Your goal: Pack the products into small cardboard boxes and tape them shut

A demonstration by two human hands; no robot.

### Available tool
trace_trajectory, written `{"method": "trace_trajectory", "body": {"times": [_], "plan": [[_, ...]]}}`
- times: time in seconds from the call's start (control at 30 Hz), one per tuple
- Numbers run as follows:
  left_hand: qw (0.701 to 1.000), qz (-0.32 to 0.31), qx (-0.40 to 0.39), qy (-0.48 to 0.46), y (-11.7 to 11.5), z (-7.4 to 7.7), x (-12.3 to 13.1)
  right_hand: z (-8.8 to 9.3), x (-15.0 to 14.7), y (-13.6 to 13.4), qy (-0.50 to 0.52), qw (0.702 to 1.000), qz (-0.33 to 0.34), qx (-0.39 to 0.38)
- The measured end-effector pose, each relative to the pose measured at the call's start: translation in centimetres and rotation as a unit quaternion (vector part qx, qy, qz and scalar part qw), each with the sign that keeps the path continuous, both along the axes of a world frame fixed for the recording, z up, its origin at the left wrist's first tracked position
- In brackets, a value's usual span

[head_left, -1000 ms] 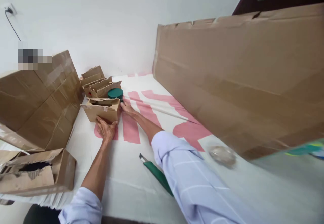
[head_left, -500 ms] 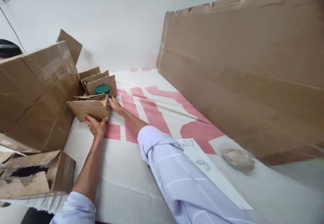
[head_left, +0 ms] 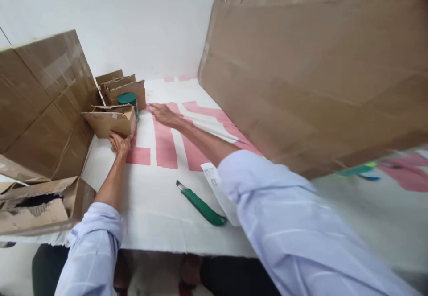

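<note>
A small open cardboard box (head_left: 109,124) stands at the left of the cloth-covered table, a dark green round-lidded container (head_left: 127,99) just behind it. My left hand (head_left: 120,143) is at the box's lower front, fingers bent against the front and thumb by the right corner. To the right of the container, my right hand (head_left: 162,114) hovers over the pink stripes with its fingers stretched leftward, holding nothing. Behind the container stand more upright cardboard boxes (head_left: 133,95). A green box cutter (head_left: 202,207), blade showing, lies nearer me.
A large cardboard box (head_left: 43,108) borders the left side, and a torn box (head_left: 75,202) sits at the front left. On the right stands a tall cardboard panel (head_left: 310,73). A paper sheet (head_left: 219,191) lies partly under my right forearm.
My right hand has come away from the small box and container, moving right. My left hand stays at the box's front. The view has shifted, uncovering the box cutter.
</note>
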State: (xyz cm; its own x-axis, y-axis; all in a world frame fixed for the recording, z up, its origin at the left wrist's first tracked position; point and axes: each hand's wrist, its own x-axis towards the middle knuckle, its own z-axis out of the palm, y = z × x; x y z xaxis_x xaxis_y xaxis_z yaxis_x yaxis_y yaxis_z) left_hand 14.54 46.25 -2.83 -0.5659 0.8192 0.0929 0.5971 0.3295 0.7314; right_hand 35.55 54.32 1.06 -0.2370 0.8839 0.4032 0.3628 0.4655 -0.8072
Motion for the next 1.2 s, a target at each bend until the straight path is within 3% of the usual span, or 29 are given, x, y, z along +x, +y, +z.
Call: {"method": "trace_trajectory", "body": {"times": [0.07,0.13,0.23,0.3,0.4,0.5,0.6,0.77,0.9,1.03,1.2], "plan": [[1.0,-0.026,0.004,-0.012,-0.8,1.0,0.2,2.3,3.2,-4.5,0.042,0.999,-0.003,0.008],[0.998,-0.053,0.016,-0.017,-2.4,2.0,0.7,4.5,5.9,-10.8,0.071,0.997,-0.01,0.04],[0.982,-0.165,0.084,-0.037,-7.1,3.0,1.6,5.7,8.2,-21.4,0.051,0.992,-0.064,0.097],[0.947,-0.288,0.127,-0.065,-11.8,3.1,2.0,4.2,8.6,-27.5,-0.002,0.988,-0.104,0.117],[0.91,-0.391,0.114,-0.074,-19.8,2.5,1.6,-1.1,8.1,-33.2,-0.134,0.975,-0.149,0.096],[0.907,-0.406,0.075,-0.081,-26.2,1.4,0.2,-6.6,7.0,-35.1,-0.282,0.942,-0.178,-0.028],[0.919,-0.383,0.042,-0.09,-30.1,0.5,-1.6,-9.7,5.8,-35.2,-0.342,0.916,-0.192,-0.078],[0.939,-0.328,-0.027,-0.097,-33.4,-0.4,-3.4,-10.8,4.9,-34.2,-0.336,0.911,-0.236,-0.052],[0.936,-0.337,-0.012,-0.099,-34.7,-0.7,-3.6,-10.8,4.9,-33.6,-0.309,0.914,-0.26,-0.037],[0.94,-0.328,0.006,-0.098,-35.6,-0.9,-4.0,-12.1,6.4,-34.8,-0.29,0.912,-0.29,0.009],[0.944,-0.313,-0.004,-0.103,-36.6,-1.8,-4.5,-14.7,9.4,-37.0,-0.329,0.884,-0.33,-0.04]]}}
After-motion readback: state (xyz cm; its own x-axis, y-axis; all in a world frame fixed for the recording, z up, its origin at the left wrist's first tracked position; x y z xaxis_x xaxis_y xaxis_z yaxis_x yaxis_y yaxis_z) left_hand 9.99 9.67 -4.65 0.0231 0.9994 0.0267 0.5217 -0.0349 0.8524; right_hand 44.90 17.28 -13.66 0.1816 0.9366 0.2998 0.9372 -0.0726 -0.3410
